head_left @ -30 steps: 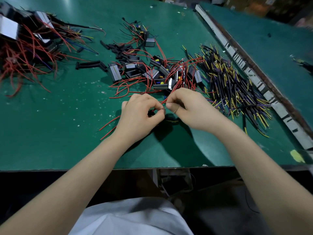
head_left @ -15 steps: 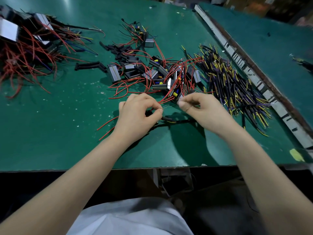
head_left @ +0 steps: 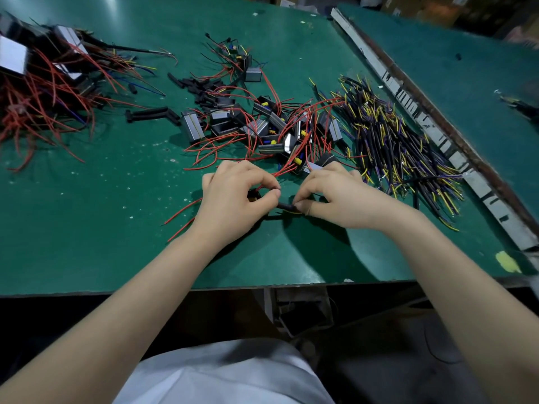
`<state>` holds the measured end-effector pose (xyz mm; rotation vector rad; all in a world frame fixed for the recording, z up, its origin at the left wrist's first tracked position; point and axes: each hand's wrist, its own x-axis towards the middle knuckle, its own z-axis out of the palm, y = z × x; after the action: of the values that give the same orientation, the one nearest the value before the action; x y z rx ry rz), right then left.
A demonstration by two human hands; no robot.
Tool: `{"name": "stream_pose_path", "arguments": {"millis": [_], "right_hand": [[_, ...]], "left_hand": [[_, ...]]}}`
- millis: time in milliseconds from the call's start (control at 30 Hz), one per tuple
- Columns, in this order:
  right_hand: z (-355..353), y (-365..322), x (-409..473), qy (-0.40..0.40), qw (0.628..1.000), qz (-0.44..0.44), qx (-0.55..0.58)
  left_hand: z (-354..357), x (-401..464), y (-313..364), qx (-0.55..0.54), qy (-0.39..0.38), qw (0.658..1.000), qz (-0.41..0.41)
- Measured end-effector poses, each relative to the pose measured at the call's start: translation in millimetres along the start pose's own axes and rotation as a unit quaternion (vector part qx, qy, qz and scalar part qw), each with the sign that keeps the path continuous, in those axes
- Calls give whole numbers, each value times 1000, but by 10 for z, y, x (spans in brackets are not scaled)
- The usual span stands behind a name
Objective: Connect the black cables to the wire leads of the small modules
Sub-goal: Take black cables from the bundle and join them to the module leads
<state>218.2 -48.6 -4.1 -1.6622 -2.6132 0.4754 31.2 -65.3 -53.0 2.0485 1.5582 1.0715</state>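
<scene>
A person sits at a green table (head_left: 87, 228), both bare forearms reaching in from the near edge. The hands meet near the table's middle, almost touching.

The left hand (head_left: 233, 199) has its fingers curled, thumb and forefinger pinched on a red lead (head_left: 287, 169); a small dark part shows inside the curl, too hidden to name. Two more red leads trail out from under this wrist toward the near left.

The right hand (head_left: 335, 196) pinches the end of a black cable (head_left: 287, 206) between thumb and fingertips, the other fingers curled. The cable end lies between the two hands, just beside the left thumb; whether it touches the lead cannot be told.

Just beyond the hands lies a heap of small modules (head_left: 271, 135), grey and black blocks tangled in red leads. The nearest module touches the right hand's knuckles. To the right is a pile of black cables (head_left: 402, 147) with yellow and purple tips. Short black sleeves (head_left: 201, 86) lie scattered farther back. At the far left is a bigger heap (head_left: 43, 88) of blocks and red wire. A metal rail (head_left: 437, 132) runs along the table's right side. A white garment (head_left: 227, 374) shows at the bottom.
</scene>
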Motion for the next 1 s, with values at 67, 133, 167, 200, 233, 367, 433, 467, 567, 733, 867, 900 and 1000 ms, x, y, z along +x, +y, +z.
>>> {"name": "stream_pose_path", "arguments": {"millis": [67, 133, 167, 200, 233, 367, 433, 467, 567, 733, 867, 900, 1000], "right_hand": [[31, -5, -11, 16, 1000, 3, 2], [68, 2, -21, 53, 998, 12, 14], [87, 3, -26, 73, 997, 20, 25], [108, 2, -31, 92, 995, 28, 39], [129, -3, -35, 108, 992, 33, 53], [198, -45, -50, 150, 981, 43, 117], [211, -59, -63, 153, 977, 37, 140], [215, -64, -71, 154, 976, 32, 148], [217, -79, -98, 157, 973, 16, 166], [224, -70, -90, 163, 972, -2, 172], [231, -57, -85, 189, 969, -18, 156], [232, -57, -85, 194, 969, -20, 154], [235, -60, -78, 198, 969, -24, 147]], "left_hand": [[-5, -2, 4, 0, -3, 1000, -2], [-14, -5, 13, -3, -8, 1000, -3], [-23, -9, 18, -7, -12, 1000, -3], [-36, -15, 27, -16, -17, 1000, -1], [-51, -21, 39, -25, -25, 999, 2], [-93, -32, 69, -50, -62, 997, 9], [-99, -28, 74, -50, -62, 997, 2], [-98, -25, 76, -50, -58, 997, -3], [-88, -27, 83, -50, -43, 998, -12], [-79, -38, 88, -52, -37, 998, -5], [-82, -41, 103, -54, -32, 998, 0], [-83, -42, 105, -53, -31, 998, 1], [-83, -47, 114, -54, -30, 998, 1]]}}
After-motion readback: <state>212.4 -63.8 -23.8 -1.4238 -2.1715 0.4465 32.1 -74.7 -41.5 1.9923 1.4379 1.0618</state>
